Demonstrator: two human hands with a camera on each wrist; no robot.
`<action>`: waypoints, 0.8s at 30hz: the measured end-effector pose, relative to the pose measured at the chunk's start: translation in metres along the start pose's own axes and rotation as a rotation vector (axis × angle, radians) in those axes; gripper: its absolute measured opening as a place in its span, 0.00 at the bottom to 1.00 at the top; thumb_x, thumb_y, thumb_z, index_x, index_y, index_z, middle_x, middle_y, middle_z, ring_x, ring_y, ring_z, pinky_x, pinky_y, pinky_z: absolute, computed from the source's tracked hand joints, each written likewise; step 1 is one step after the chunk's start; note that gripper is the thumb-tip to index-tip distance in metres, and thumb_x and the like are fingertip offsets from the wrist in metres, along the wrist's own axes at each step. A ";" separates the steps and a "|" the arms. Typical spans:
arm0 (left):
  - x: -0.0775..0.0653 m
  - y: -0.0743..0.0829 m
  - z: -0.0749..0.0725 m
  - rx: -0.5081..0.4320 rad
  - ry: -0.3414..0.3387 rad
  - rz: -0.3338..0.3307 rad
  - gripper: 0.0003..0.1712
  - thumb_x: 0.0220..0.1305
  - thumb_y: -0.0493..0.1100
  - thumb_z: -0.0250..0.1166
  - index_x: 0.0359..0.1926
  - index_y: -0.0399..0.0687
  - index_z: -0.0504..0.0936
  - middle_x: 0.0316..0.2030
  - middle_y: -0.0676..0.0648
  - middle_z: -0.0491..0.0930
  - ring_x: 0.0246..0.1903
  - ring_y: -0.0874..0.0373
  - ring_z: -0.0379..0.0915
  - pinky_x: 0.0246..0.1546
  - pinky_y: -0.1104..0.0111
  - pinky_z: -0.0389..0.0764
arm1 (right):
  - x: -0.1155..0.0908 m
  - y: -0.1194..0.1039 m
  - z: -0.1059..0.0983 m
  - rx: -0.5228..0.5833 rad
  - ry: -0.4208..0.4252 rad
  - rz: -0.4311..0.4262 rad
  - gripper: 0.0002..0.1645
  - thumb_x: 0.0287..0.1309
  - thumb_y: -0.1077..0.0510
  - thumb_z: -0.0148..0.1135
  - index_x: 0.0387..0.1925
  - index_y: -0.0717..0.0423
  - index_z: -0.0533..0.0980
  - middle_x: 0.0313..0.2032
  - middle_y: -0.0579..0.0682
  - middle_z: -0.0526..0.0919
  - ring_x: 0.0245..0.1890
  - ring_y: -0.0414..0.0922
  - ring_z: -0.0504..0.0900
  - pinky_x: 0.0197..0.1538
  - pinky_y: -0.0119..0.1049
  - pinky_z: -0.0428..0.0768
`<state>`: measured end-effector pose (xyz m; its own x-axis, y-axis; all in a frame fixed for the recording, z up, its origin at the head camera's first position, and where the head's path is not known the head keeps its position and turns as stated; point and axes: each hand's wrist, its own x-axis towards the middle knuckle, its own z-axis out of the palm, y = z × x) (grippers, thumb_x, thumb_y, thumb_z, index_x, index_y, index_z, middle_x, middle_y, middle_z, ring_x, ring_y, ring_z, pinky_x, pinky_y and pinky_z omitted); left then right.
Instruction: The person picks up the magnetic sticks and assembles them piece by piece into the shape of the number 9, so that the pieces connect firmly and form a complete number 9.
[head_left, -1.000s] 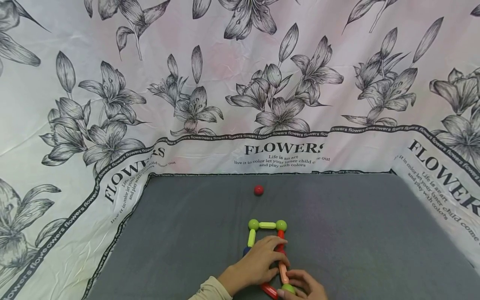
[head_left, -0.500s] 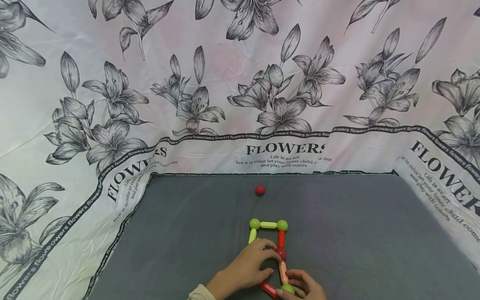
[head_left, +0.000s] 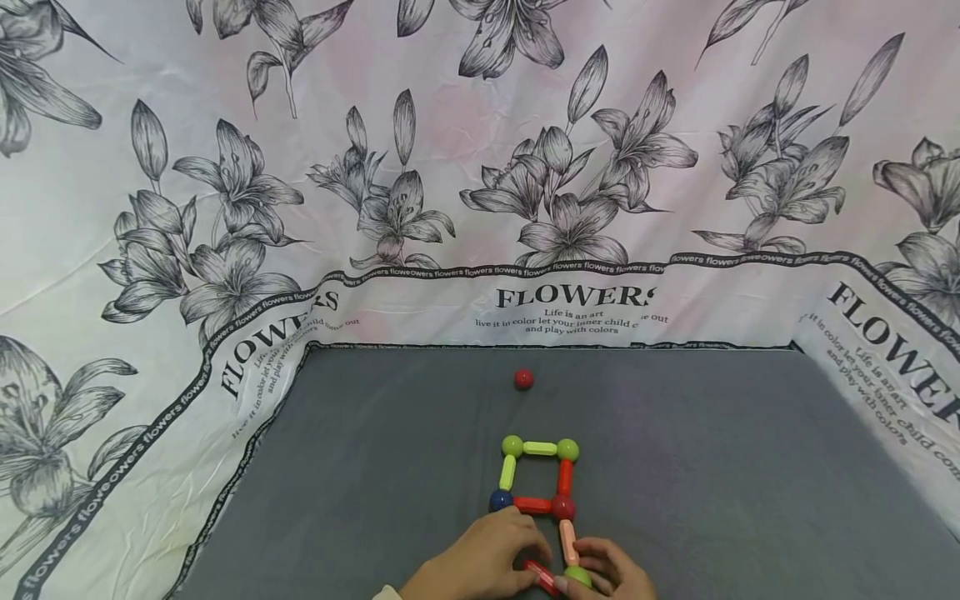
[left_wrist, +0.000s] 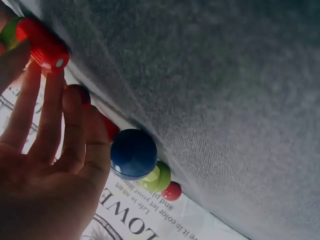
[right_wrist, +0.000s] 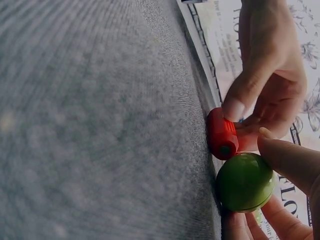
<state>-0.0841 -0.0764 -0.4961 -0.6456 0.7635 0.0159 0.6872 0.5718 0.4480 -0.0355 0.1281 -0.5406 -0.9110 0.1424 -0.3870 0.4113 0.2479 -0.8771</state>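
My left hand (head_left: 483, 557) pinches a red rod (head_left: 542, 577) between thumb and fingers at the lower middle of the head view. In the left wrist view the free end of this red rod (left_wrist: 46, 47) shows a pale tip. My right hand (head_left: 618, 573) holds a green ball (head_left: 577, 577) with its thumb and fingers around it. The right wrist view shows the red rod (right_wrist: 222, 132) beside the green ball (right_wrist: 245, 182), its near end at or almost at the ball. A pink rod (head_left: 568, 542) runs from the green ball up to a dark red ball (head_left: 563, 507).
Beyond my hands lies a square of rods and balls: a blue ball (head_left: 501, 500), a red rod (head_left: 532, 505), green balls (head_left: 512, 447), and yellow-green rods (head_left: 540, 448). A single red ball (head_left: 523, 379) sits farther back on the grey cloth (head_left: 712, 467). Flower-printed curtain (head_left: 420, 308) encloses the table.
My left hand has come away from the dark red ball and down to the red rod, uncovering the blue ball and the square's near red rod. My right hand stays at the green ball.
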 end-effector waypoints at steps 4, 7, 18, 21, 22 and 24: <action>0.002 0.000 0.004 0.004 -0.048 0.019 0.11 0.56 0.45 0.74 0.41 0.62 0.87 0.33 0.65 0.81 0.33 0.78 0.66 0.38 0.85 0.69 | -0.002 -0.001 -0.001 0.014 -0.013 -0.001 0.45 0.35 0.49 0.85 0.55 0.64 0.76 0.43 0.56 0.85 0.42 0.45 0.86 0.46 0.42 0.86; 0.002 0.001 0.005 0.004 -0.063 0.018 0.11 0.56 0.44 0.74 0.41 0.60 0.87 0.32 0.64 0.81 0.31 0.78 0.65 0.37 0.85 0.68 | -0.003 -0.001 -0.001 0.015 -0.018 -0.004 0.46 0.35 0.49 0.85 0.55 0.65 0.76 0.43 0.56 0.85 0.41 0.46 0.86 0.46 0.42 0.86; -0.001 -0.002 0.007 -0.077 -0.059 0.010 0.10 0.59 0.42 0.72 0.43 0.59 0.87 0.34 0.62 0.81 0.32 0.77 0.68 0.37 0.85 0.71 | -0.002 0.000 0.000 0.005 -0.015 -0.005 0.46 0.35 0.49 0.85 0.55 0.65 0.75 0.44 0.56 0.85 0.42 0.45 0.86 0.47 0.42 0.86; -0.001 -0.003 0.007 -0.118 -0.076 -0.008 0.09 0.62 0.43 0.71 0.44 0.59 0.87 0.34 0.62 0.81 0.32 0.78 0.68 0.37 0.84 0.72 | -0.002 -0.001 0.000 0.008 -0.012 0.000 0.46 0.34 0.49 0.85 0.55 0.65 0.76 0.43 0.56 0.85 0.41 0.45 0.86 0.47 0.42 0.86; 0.000 -0.003 0.007 -0.125 -0.080 -0.014 0.09 0.62 0.44 0.71 0.44 0.59 0.87 0.34 0.62 0.81 0.32 0.78 0.68 0.37 0.84 0.72 | -0.002 -0.001 0.000 0.011 -0.011 0.000 0.46 0.34 0.49 0.85 0.55 0.65 0.76 0.43 0.56 0.85 0.41 0.45 0.86 0.47 0.42 0.86; 0.000 -0.004 0.008 -0.122 -0.078 -0.024 0.08 0.62 0.45 0.71 0.44 0.59 0.87 0.34 0.63 0.81 0.32 0.78 0.68 0.37 0.84 0.72 | -0.002 -0.001 -0.001 0.020 -0.011 0.003 0.46 0.34 0.49 0.86 0.55 0.64 0.76 0.43 0.56 0.86 0.41 0.45 0.86 0.46 0.41 0.86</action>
<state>-0.0841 -0.0766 -0.5048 -0.6302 0.7738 -0.0638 0.6234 0.5532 0.5526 -0.0339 0.1280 -0.5389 -0.9102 0.1330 -0.3921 0.4132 0.2287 -0.8815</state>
